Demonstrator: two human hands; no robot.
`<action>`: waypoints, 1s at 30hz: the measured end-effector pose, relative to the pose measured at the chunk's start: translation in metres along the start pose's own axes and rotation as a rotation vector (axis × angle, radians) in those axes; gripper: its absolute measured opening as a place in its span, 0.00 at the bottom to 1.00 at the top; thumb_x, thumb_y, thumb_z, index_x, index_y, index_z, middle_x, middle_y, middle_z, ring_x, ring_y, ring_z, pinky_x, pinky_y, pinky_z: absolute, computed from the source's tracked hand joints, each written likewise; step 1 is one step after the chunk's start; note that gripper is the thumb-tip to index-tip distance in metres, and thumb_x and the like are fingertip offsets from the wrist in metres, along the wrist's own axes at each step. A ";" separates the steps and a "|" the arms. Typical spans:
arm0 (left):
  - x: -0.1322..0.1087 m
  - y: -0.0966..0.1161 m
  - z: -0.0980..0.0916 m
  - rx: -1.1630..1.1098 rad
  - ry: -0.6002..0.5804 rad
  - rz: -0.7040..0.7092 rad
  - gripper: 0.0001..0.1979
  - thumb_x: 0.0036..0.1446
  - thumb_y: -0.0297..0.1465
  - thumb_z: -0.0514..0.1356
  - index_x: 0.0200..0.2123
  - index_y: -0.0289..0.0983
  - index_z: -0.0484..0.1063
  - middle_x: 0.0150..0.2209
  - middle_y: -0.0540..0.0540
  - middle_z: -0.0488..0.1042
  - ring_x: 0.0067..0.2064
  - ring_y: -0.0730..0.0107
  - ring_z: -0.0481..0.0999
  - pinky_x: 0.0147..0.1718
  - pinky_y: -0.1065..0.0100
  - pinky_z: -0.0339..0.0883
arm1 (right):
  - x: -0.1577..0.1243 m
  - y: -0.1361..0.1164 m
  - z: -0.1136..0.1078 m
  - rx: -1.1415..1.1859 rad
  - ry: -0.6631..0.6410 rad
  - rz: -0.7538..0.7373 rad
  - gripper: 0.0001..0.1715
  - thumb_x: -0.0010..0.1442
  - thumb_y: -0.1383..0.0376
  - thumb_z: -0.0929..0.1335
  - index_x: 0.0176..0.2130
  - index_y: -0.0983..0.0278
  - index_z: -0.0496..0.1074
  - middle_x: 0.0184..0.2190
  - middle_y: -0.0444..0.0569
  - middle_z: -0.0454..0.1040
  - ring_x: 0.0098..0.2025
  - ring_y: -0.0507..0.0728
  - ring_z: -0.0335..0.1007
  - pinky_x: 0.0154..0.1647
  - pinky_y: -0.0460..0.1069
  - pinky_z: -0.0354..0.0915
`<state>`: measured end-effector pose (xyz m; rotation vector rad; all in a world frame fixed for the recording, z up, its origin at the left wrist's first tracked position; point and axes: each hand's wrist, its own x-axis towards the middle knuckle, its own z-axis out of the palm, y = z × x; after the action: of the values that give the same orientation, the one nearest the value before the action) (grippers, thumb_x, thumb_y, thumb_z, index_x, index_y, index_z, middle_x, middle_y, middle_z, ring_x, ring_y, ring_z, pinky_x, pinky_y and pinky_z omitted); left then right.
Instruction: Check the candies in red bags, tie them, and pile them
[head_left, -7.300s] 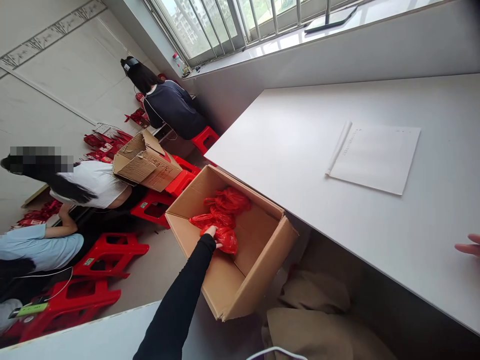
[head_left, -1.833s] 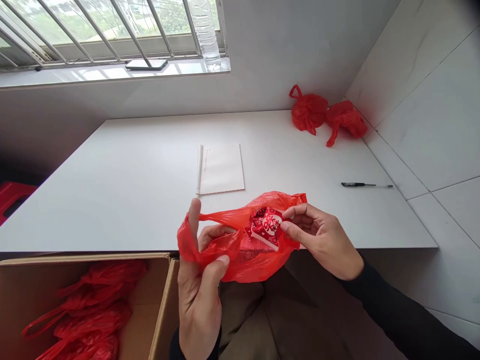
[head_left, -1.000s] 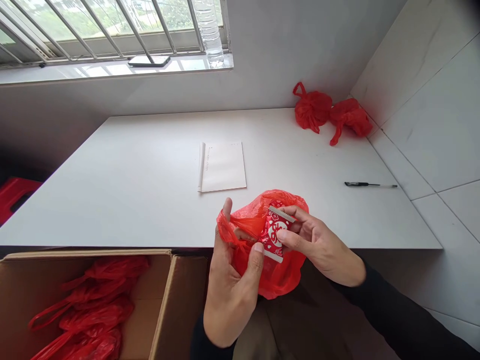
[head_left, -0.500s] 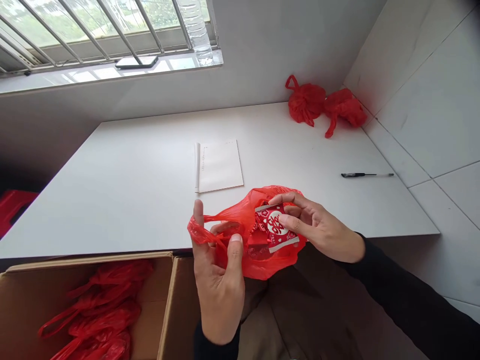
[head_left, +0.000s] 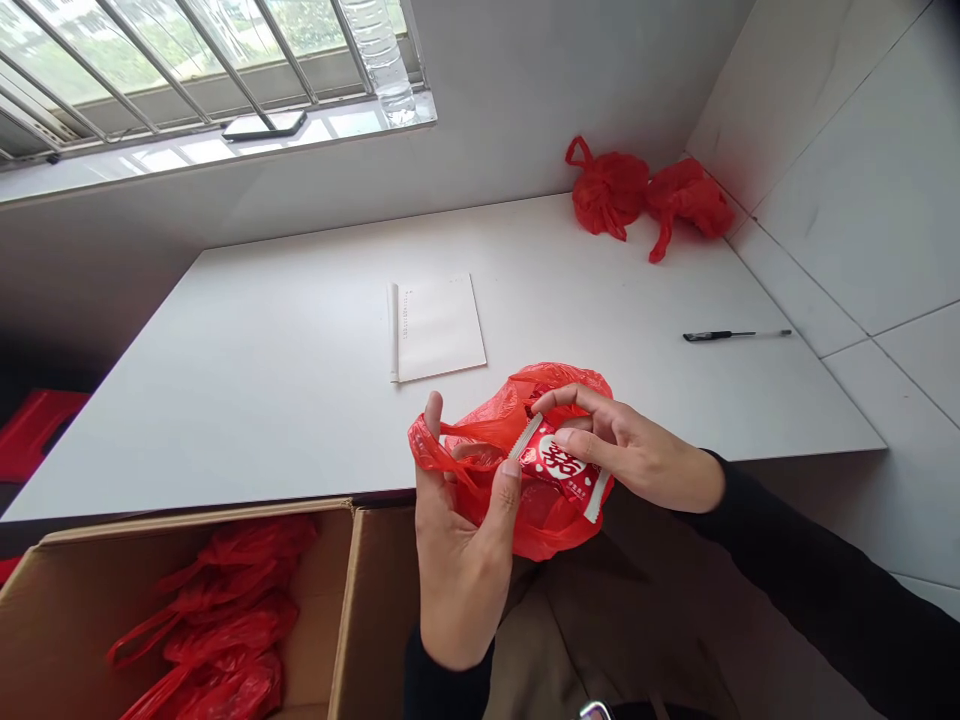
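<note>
A white surface (head_left: 300, 330) runs along the wall, with an open cardboard carton (head_left: 382, 570) at its near edge; the red bags (head_left: 232, 620) inside the carton look untouched, so I judge that part left over. Two knotted bags, one with a raised loop (head_left: 609, 190) and a flatter one (head_left: 690, 200), rest side by side in the far corner; whether they are dealt with I cannot tell. The open red plastic bag (head_left: 551, 530) is midway through handling: it hangs just at the surface's near edge, over the lap, mouth spread. The left hand (head_left: 461, 570) has one handle looped over its index finger, its grip keeping the bag, while the right hand (head_left: 645, 460) pinches a red foil packet (head_left: 570, 475) in the bag's mouth, tilted, white print up. A writing pad (head_left: 441, 325) lies behind and a black gel pen (head_left: 720, 336) off to the right, both unused. Against half a second ago, the bag's mouth is drawn narrower, the left hand sits closer to the right, and the packet has turned, its crimped end now meeting the left thumb, which stood apart then.
</note>
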<state>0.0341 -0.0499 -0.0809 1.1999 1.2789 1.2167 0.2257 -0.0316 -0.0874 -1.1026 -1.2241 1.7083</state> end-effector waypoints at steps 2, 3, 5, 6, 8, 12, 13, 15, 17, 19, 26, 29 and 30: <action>0.000 0.001 0.000 -0.005 0.000 -0.051 0.42 0.60 0.37 0.68 0.72 0.54 0.51 0.49 0.44 0.77 0.52 0.56 0.80 0.48 0.57 0.80 | 0.001 0.001 -0.001 -0.005 0.014 0.002 0.18 0.67 0.55 0.67 0.53 0.59 0.66 0.33 0.44 0.75 0.30 0.53 0.72 0.29 0.48 0.70; -0.001 0.002 0.001 -0.009 -0.001 -0.077 0.43 0.60 0.37 0.68 0.72 0.54 0.50 0.50 0.44 0.76 0.53 0.56 0.80 0.48 0.57 0.80 | 0.001 0.001 -0.001 -0.004 0.019 0.001 0.18 0.66 0.56 0.68 0.53 0.59 0.67 0.34 0.44 0.75 0.30 0.53 0.71 0.29 0.48 0.69; -0.002 0.003 0.001 -0.008 -0.001 -0.079 0.43 0.59 0.37 0.68 0.72 0.54 0.51 0.54 0.43 0.75 0.55 0.55 0.79 0.49 0.56 0.80 | 0.002 0.001 -0.001 0.005 0.021 0.006 0.19 0.66 0.56 0.68 0.53 0.60 0.68 0.32 0.43 0.74 0.29 0.52 0.70 0.28 0.47 0.69; -0.003 0.004 0.002 -0.008 -0.001 -0.077 0.43 0.59 0.37 0.69 0.71 0.54 0.51 0.56 0.43 0.74 0.56 0.54 0.78 0.50 0.56 0.79 | 0.002 0.001 -0.001 0.013 0.021 0.013 0.18 0.65 0.56 0.68 0.53 0.60 0.69 0.32 0.43 0.74 0.28 0.51 0.69 0.28 0.47 0.69; -0.004 0.005 0.003 -0.015 0.000 -0.076 0.42 0.59 0.36 0.68 0.71 0.54 0.52 0.60 0.42 0.72 0.58 0.53 0.77 0.51 0.55 0.79 | 0.003 -0.001 0.000 0.030 0.028 0.033 0.18 0.64 0.57 0.69 0.51 0.61 0.70 0.30 0.42 0.73 0.27 0.51 0.68 0.28 0.46 0.69; -0.004 0.005 0.004 -0.044 -0.020 -0.072 0.41 0.60 0.35 0.68 0.71 0.56 0.52 0.63 0.42 0.69 0.59 0.51 0.76 0.52 0.54 0.78 | 0.005 -0.003 0.001 0.080 0.052 0.048 0.16 0.62 0.57 0.70 0.47 0.62 0.71 0.30 0.41 0.74 0.27 0.50 0.71 0.29 0.46 0.71; -0.004 0.004 0.004 -0.052 -0.027 -0.068 0.41 0.60 0.35 0.68 0.71 0.56 0.52 0.63 0.42 0.69 0.60 0.51 0.76 0.52 0.53 0.78 | 0.006 -0.002 0.000 0.084 0.050 0.049 0.15 0.62 0.57 0.70 0.47 0.62 0.72 0.30 0.41 0.74 0.27 0.50 0.71 0.29 0.45 0.72; -0.004 0.003 0.003 -0.065 -0.033 -0.067 0.42 0.60 0.35 0.68 0.71 0.55 0.52 0.62 0.41 0.70 0.60 0.50 0.76 0.51 0.53 0.79 | 0.006 0.000 -0.001 0.069 0.042 0.062 0.17 0.62 0.57 0.70 0.48 0.62 0.72 0.29 0.41 0.74 0.27 0.50 0.71 0.28 0.45 0.71; -0.004 0.003 0.003 -0.076 -0.031 -0.069 0.42 0.60 0.35 0.68 0.71 0.54 0.51 0.61 0.40 0.71 0.59 0.50 0.76 0.50 0.54 0.79 | 0.007 0.003 -0.003 0.051 0.029 0.086 0.19 0.63 0.56 0.69 0.51 0.61 0.72 0.29 0.41 0.74 0.26 0.51 0.69 0.26 0.45 0.69; -0.004 0.003 0.003 -0.089 -0.039 -0.073 0.43 0.60 0.35 0.68 0.72 0.53 0.50 0.60 0.40 0.71 0.58 0.51 0.77 0.49 0.55 0.80 | 0.007 0.006 -0.004 0.051 0.021 0.105 0.20 0.63 0.56 0.69 0.52 0.61 0.72 0.30 0.42 0.74 0.26 0.51 0.68 0.25 0.45 0.67; -0.003 0.003 0.000 -0.020 -0.014 -0.032 0.42 0.61 0.36 0.67 0.72 0.51 0.50 0.47 0.44 0.77 0.46 0.61 0.81 0.47 0.60 0.78 | 0.008 0.004 -0.002 0.066 0.008 0.016 0.15 0.66 0.57 0.68 0.50 0.61 0.71 0.34 0.42 0.75 0.33 0.51 0.72 0.38 0.46 0.70; -0.003 0.003 -0.002 0.029 0.003 -0.004 0.42 0.61 0.35 0.66 0.72 0.51 0.49 0.39 0.48 0.75 0.39 0.66 0.78 0.43 0.62 0.78 | 0.007 0.005 -0.002 -0.035 0.028 -0.023 0.17 0.69 0.56 0.65 0.53 0.59 0.71 0.34 0.43 0.75 0.35 0.53 0.72 0.39 0.49 0.71; -0.003 0.004 -0.002 0.042 0.014 0.018 0.41 0.61 0.35 0.66 0.72 0.52 0.49 0.39 0.48 0.74 0.39 0.67 0.77 0.43 0.63 0.77 | 0.006 0.005 -0.001 -0.102 0.053 -0.031 0.19 0.70 0.55 0.64 0.55 0.59 0.71 0.34 0.44 0.75 0.35 0.54 0.73 0.39 0.50 0.72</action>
<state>0.0326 -0.0528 -0.0773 1.2376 1.3128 1.2188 0.2242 -0.0269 -0.0939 -1.1760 -1.3001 1.5987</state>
